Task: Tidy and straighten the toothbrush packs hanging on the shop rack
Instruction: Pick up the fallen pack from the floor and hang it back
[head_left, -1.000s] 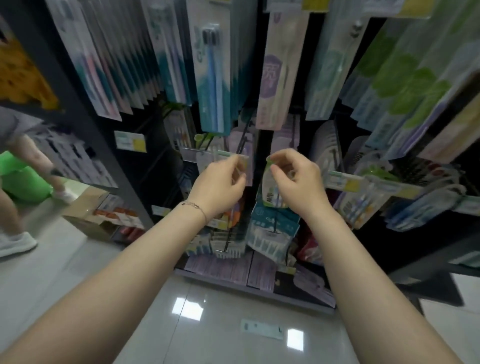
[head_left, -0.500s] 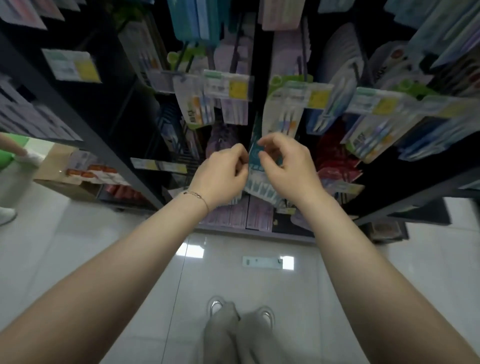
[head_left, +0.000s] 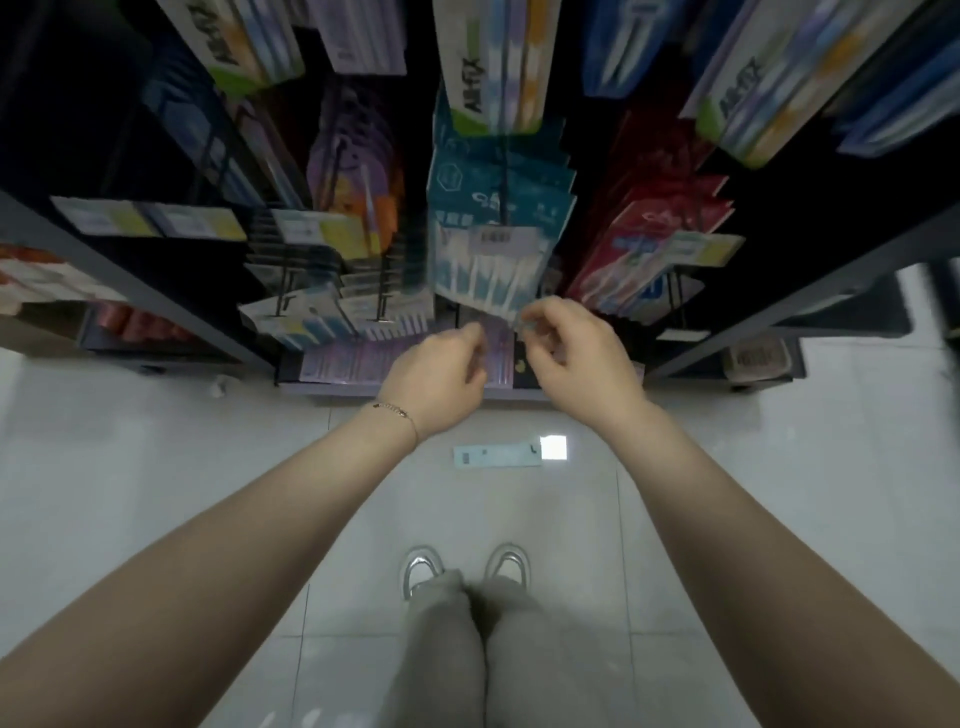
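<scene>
A row of teal toothbrush packs (head_left: 488, 265) hangs on a hook at the middle of the dark rack. My right hand (head_left: 571, 353) is at the front pack's lower right corner, fingers curled and pinching its bottom edge. My left hand (head_left: 436, 379), with a thin bracelet on the wrist, is just left of it below the pack, fingers curled away from me; what they touch is hidden. Red packs (head_left: 654, 234) hang to the right and purple-orange packs (head_left: 353, 171) to the left.
Green-and-white packs (head_left: 493, 57) hang on the row above. Purple packs (head_left: 363, 358) lie on the bottom shelf behind my hands. A loose price label (head_left: 496, 457) lies on the white tiled floor, in front of my shoes (head_left: 423, 569).
My view has tilted down from the upper rows to the floor. Both hands have dropped from the top of the packs to the teal pack's bottom edge.
</scene>
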